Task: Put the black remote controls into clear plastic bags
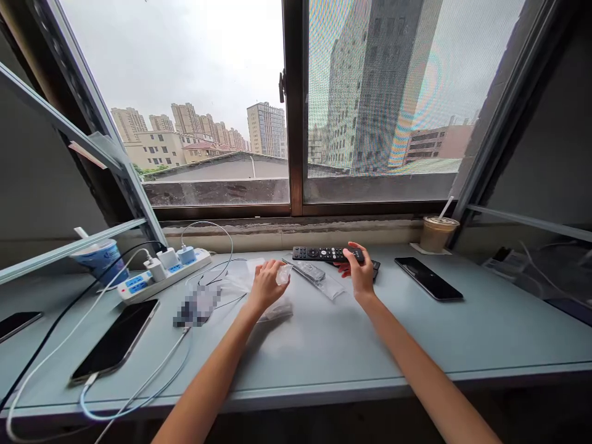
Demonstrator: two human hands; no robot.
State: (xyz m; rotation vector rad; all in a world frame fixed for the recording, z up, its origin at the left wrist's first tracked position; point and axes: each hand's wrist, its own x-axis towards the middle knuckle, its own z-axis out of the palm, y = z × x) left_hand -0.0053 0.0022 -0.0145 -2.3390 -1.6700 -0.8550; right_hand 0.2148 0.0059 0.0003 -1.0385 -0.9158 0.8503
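My right hand (361,271) grips the right end of a black remote control (319,253), thumb on top, holding it level above the desk. Closed round a crumpled clear plastic bag (283,274) is my left hand (267,283); part of the plastic sticks out by the fingertips. Between the hands, a bagged dark item, perhaps another remote (309,271), lies in clear plastic on the desk. Behind my right hand, another dark remote-like object (375,269) is partly hidden. More clear plastic (277,310) rests under my left wrist.
A charging phone (115,339) and a power strip (164,274) with plugs stand left, cables trailing over the desk edge. Further left are a blue cup (99,262) and another phone (18,324). A tablet-like device (428,279) and an iced drink (437,234) are right.
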